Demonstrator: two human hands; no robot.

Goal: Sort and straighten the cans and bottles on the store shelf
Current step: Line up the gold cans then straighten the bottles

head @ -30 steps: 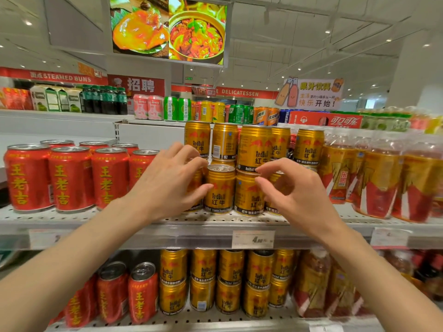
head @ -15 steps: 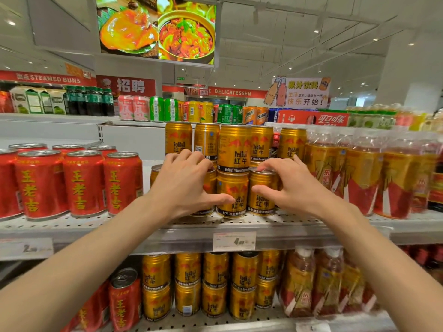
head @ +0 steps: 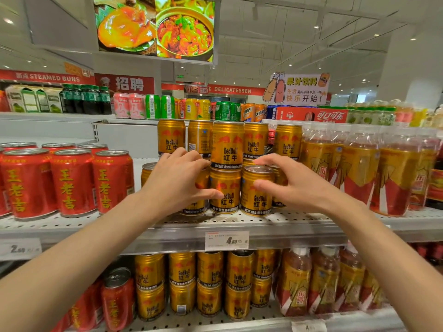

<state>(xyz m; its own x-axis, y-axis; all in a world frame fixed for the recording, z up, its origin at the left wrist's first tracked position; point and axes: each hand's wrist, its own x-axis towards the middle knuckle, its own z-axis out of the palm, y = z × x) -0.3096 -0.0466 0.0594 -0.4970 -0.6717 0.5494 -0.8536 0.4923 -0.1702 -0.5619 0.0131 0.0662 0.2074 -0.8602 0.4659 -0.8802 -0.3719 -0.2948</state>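
Note:
Gold Red Bull cans (head: 227, 144) stand two high on the middle of the white shelf (head: 299, 222). My left hand (head: 177, 185) curls round a bottom-row gold can (head: 195, 210) that it mostly hides, and its thumb reaches across the neighbouring middle can (head: 226, 185). My right hand (head: 297, 185) holds the front right gold can (head: 257, 202), thumb on its side and fingers arched over its lid. That can carries no can on top. One more gold can (head: 146, 173) stands behind my left hand.
Red cans (head: 69, 183) with yellow characters fill the shelf to the left, after a small gap. Wrapped tea bottles (head: 359, 168) crowd the right. A price tag (head: 226, 240) hangs on the shelf edge. The lower shelf holds more gold cans (head: 211, 283), red cans and bottles.
Both hands have closed in on the bottom-row gold cans, which now stand closer together. The view has shifted, so the shelf appears further left.

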